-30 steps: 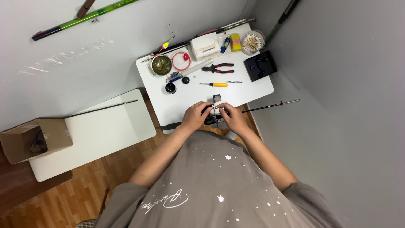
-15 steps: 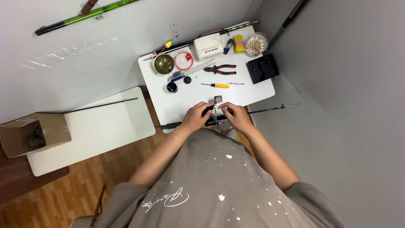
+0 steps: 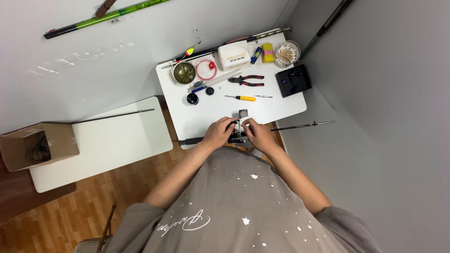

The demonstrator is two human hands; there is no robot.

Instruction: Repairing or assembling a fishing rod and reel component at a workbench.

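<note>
Reel [image 3: 238, 131], small and dark, gripped by both hands [image 3: 239, 133]; round tub [image 3: 286, 54] holds pale sticks.

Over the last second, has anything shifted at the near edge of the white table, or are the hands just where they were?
Nothing visibly changed. Both the left hand and the right hand stay closed around the small dark reel-like part at the near edge of the white table. The pliers, the yellow-handled screwdriver and the black box lie as before.

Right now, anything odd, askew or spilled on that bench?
Nothing spilled. One oddity: a thin dark rod sticks out past the white table's right edge. Left hand and right hand grip a small dark device.
</note>
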